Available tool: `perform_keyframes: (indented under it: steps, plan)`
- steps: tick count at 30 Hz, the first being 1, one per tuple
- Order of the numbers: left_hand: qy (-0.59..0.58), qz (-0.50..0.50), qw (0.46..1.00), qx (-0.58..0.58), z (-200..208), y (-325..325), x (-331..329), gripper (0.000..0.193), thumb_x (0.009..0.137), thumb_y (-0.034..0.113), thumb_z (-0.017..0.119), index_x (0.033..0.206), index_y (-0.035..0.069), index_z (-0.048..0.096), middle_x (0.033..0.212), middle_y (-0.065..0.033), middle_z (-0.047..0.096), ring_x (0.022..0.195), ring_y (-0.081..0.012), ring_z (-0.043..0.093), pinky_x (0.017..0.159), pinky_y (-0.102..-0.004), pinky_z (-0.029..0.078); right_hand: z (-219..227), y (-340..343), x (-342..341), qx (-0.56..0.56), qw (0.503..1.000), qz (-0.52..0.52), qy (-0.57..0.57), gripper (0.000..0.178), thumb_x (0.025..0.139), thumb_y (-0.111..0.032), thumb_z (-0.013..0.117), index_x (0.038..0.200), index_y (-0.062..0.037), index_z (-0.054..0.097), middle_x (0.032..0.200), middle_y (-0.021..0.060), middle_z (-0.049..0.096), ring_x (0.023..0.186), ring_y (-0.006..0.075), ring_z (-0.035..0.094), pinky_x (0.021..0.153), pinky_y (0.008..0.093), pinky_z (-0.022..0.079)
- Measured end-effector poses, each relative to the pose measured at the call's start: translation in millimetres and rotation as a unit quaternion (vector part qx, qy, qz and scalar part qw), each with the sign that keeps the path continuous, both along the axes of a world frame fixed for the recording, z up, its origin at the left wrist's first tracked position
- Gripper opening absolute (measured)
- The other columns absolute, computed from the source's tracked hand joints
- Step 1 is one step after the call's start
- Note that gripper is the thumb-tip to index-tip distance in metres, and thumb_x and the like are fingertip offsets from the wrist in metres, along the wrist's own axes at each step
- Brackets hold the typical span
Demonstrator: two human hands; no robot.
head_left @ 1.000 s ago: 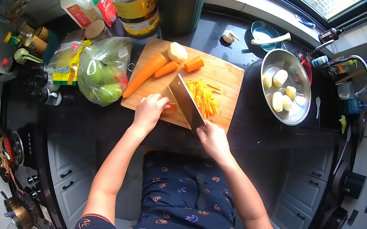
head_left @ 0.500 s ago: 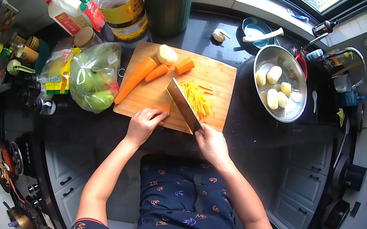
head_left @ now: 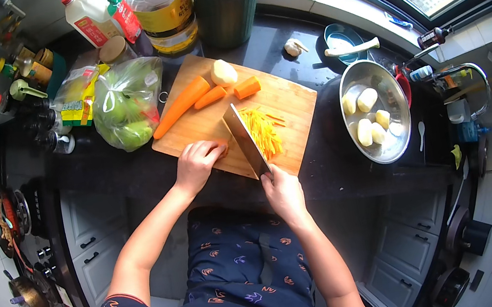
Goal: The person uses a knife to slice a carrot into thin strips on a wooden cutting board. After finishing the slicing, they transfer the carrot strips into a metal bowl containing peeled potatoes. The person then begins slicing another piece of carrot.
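My right hand (head_left: 283, 194) is wrapped round the handle of a cleaver (head_left: 245, 140), whose broad blade stands on edge over the wooden cutting board (head_left: 296, 106). Against the blade's right side lies a heap of carrot shreds (head_left: 263, 134). At the board's near left edge my left hand (head_left: 198, 161) has its fingers closed on a small carrot piece (head_left: 224, 150), mostly hidden by the fingertips. Farther back on the board lie a long carrot (head_left: 181, 106), a carrot chunk (head_left: 210, 97), a carrot stub (head_left: 247, 87) and a peeled potato (head_left: 223, 72).
Right of the board stands a metal bowl (head_left: 403, 133) holding several peeled potatoes (head_left: 368, 100). Garlic (head_left: 293, 48) and a peeler (head_left: 352, 48) on a glass bowl (head_left: 337, 37) sit behind. A bag of green vegetables (head_left: 124, 109) is at left; an oil jug (head_left: 165, 17) stands at the back.
My left hand has shifted slightly right, and its fingers have drawn in round the carrot piece, which lay flat before. The cleaver and my right hand have barely moved.
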State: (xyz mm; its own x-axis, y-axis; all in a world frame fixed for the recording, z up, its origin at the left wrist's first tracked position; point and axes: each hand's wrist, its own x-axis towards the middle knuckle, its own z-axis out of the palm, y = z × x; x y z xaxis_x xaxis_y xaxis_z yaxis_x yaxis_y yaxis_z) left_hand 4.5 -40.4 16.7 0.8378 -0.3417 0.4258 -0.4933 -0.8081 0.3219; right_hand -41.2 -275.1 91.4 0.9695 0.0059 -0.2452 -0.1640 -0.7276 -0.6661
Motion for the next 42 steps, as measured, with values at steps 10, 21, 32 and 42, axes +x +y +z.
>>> perform_keyframes:
  steps: [10, 21, 32, 42]
  plan:
    - [0.167, 0.242, 0.955, 0.031, 20, -40, 0, 0.06, 0.076, 0.039, 0.085, 0.122, 0.006, 0.063, 0.115, -0.0141, 0.052, 0.109, -0.0338, 0.053, 0.092, -0.0439, 0.05, -6, -4, -2, 0.006, 1.0, -0.005, -0.009, 0.017, 0.097, -0.022, 0.06, 0.105, -0.0081, 0.067, 0.083, 0.0255, 0.07, 0.083, 0.0461, 0.069, 0.076, 0.0534, 0.056]
    - [0.151, 0.003, 0.986, -0.07, 11, -15, 13, 0.046, 0.071, 0.014, 0.082, 0.114, 0.006, 0.066, 0.11, -0.014, 0.064, 0.109, -0.0355, 0.061, 0.097, -0.0438, 0.051, -4, -3, -2, -0.032, 0.999, 0.021, -0.007, 0.021, 0.097, -0.022, 0.06, 0.114, -0.0122, 0.067, 0.082, 0.025, 0.07, 0.08, 0.0454, 0.07, 0.074, 0.0548, 0.057]
    - [0.024, -0.123, 0.992, 0.026, 13, 1, 1, 0.02, 0.081, 0.01, 0.064, 0.099, 0.009, 0.072, 0.109, -0.0032, 0.071, 0.108, -0.0238, 0.067, 0.097, -0.0381, 0.055, 6, 4, -2, -0.149, 0.982, 0.105, -0.047, 0.022, 0.1, -0.021, 0.057, 0.118, -0.0141, 0.067, 0.072, 0.0197, 0.07, 0.064, 0.0381, 0.071, 0.061, 0.0496, 0.058]
    - [0.06, -0.116, 0.991, 0.024, -18, 12, 13, 0.023, 0.076, 0.005, 0.065, 0.097, 0.005, 0.073, 0.106, -0.0098, 0.07, 0.105, -0.0303, 0.067, 0.083, -0.0377, 0.06, 9, 17, -12, -0.204, 0.967, 0.138, -0.061, 0.03, 0.097, -0.017, 0.058, 0.125, -0.0142, 0.065, 0.07, 0.0175, 0.068, 0.059, 0.036, 0.069, 0.056, 0.046, 0.057]
